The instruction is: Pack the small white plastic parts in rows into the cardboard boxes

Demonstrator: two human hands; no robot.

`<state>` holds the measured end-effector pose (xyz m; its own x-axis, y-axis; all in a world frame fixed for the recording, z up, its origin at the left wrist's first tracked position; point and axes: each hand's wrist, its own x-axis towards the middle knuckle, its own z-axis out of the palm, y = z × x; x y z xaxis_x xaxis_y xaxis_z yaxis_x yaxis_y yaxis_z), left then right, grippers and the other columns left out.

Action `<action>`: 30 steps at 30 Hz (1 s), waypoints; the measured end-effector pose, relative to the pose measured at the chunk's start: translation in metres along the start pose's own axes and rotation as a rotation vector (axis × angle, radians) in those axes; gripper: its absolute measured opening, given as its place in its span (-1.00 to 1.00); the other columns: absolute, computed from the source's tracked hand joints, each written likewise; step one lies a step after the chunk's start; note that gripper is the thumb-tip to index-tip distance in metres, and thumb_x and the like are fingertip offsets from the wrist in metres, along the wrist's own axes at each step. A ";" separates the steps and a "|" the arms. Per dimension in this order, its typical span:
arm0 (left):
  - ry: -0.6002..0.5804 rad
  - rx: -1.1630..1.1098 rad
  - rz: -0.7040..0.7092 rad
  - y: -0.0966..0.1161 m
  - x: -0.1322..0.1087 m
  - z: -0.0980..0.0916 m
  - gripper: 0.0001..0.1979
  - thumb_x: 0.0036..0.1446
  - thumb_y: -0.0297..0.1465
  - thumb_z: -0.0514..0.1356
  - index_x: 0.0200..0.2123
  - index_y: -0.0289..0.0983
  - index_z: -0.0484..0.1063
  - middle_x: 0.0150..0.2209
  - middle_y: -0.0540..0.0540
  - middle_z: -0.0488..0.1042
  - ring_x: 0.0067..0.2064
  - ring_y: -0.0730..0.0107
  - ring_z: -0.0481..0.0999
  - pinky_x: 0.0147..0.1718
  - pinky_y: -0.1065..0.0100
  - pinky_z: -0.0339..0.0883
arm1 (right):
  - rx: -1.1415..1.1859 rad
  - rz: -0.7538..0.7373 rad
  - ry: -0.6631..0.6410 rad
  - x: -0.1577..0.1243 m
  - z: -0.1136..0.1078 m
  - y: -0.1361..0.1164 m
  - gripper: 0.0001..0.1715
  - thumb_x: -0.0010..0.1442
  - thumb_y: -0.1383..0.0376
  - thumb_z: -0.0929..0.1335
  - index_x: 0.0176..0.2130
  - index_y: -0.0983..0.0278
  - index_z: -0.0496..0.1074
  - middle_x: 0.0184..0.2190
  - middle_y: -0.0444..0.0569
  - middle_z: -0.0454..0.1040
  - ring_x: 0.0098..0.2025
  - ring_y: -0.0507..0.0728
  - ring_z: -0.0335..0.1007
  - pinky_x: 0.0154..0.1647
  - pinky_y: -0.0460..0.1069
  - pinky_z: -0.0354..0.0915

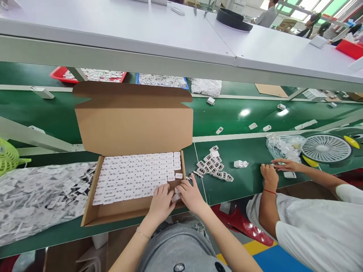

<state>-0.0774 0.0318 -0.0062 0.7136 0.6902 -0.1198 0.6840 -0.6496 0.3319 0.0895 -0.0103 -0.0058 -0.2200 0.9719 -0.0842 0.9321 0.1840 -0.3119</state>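
Observation:
My left hand (161,201) and my right hand (191,193) meet over the front right corner of an open cardboard box (121,214). Between their fingertips is a small white charger block (176,196), partly covered by the fingers; both hands are closed on it. Neat rows of white charger blocks (133,175) fill most of the box, with bare cardboard along the front and at the right front corner. Just right of the box lies a loose pile of white charger blocks (211,164), their dark ports showing on several.
A clear bag of white parts (42,200) lies left of the box. The raised lid (136,130) stands behind it. On the right, a co-worker's hands (270,175) handle something small near a round fan (323,148). A white shelf (127,22) spans the back.

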 end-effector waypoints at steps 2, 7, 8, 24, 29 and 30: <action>0.011 0.017 -0.022 0.006 0.001 0.006 -0.76 0.01 -0.33 0.13 -0.21 -0.28 0.37 -0.11 -0.22 0.26 -0.07 0.09 0.20 -0.12 0.10 0.13 | -0.004 0.022 0.003 0.001 0.001 -0.003 -0.69 0.15 0.39 0.22 -0.07 0.27 0.26 -0.15 0.01 0.39 0.05 0.14 0.14 0.22 0.32 -0.40; 0.011 0.052 -0.059 0.010 0.005 0.014 -0.81 0.00 -0.43 0.13 -0.25 -0.29 0.37 -0.18 -0.20 0.29 -0.12 0.12 0.23 -0.20 0.14 0.17 | 0.003 -0.044 -0.016 0.000 -0.001 0.002 -0.64 0.19 0.37 0.16 0.00 0.29 0.23 -0.11 0.02 0.39 0.06 0.15 0.13 0.20 0.36 -0.45; 0.007 0.043 -0.049 0.009 0.005 0.013 -0.81 -0.01 -0.46 0.13 -0.25 -0.27 0.37 -0.19 -0.18 0.30 -0.13 0.14 0.23 -0.22 0.16 0.17 | 0.007 -0.070 -0.031 0.000 -0.002 0.006 -0.63 0.20 0.37 0.15 0.01 0.29 0.22 -0.10 0.02 0.39 0.08 0.15 0.12 0.20 0.36 -0.46; 0.179 0.026 -0.129 -0.003 0.020 0.002 -0.79 0.00 -0.49 0.08 -0.27 -0.18 0.39 -0.16 -0.13 0.35 -0.09 0.15 0.26 -0.16 0.16 0.11 | -0.228 0.119 0.177 0.041 0.003 0.015 -0.82 0.07 0.44 0.27 -0.24 0.33 0.29 -0.16 0.14 0.30 0.00 0.27 0.10 0.00 0.19 0.04; 0.259 0.103 -0.194 -0.006 0.027 0.009 -0.77 0.03 -0.45 0.07 -0.20 -0.28 0.37 -0.06 -0.27 0.29 -0.03 0.06 0.24 -0.13 0.12 0.11 | -0.179 0.166 0.225 0.055 0.000 0.019 -0.77 0.05 0.43 0.27 -0.22 0.32 0.24 -0.14 0.17 0.27 0.03 0.29 0.06 0.00 0.20 0.04; 0.276 0.120 -0.189 -0.006 0.028 0.011 -0.74 0.05 -0.43 0.06 -0.15 -0.31 0.35 -0.05 -0.29 0.29 -0.02 0.05 0.23 -0.11 0.10 0.10 | -0.163 0.177 0.239 0.053 0.002 0.018 -0.78 0.05 0.43 0.26 -0.22 0.32 0.24 -0.14 0.16 0.27 0.04 0.28 0.06 0.01 0.20 0.04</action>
<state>-0.0596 0.0515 -0.0220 0.5165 0.8511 0.0942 0.8245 -0.5240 0.2136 0.0941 0.0446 -0.0173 0.0051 0.9942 0.1071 0.9877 0.0117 -0.1558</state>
